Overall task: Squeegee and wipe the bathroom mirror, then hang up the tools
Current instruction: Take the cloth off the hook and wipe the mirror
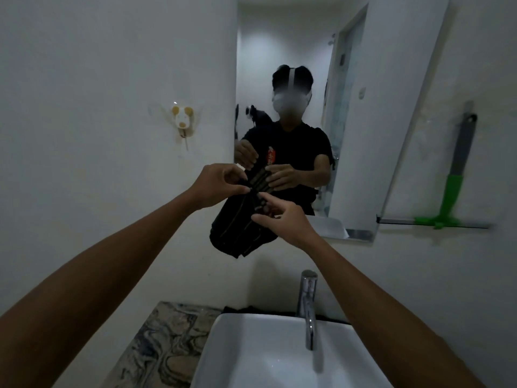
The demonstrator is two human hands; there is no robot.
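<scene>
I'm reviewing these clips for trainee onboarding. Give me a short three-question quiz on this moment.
1. True or false: the green squeegee hangs on the wall right of the mirror.
2. What do the left hand and right hand hold together?
3. The mouse-shaped hook is: A) holding a cloth, B) empty, C) holding the squeegee.

Key: 1 true; 2 the dark cloth; 3 B.

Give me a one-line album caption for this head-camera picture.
Both hands, left and right, pinch a dark cloth before the mirror; the green squeegee already hangs on the wall.
</scene>
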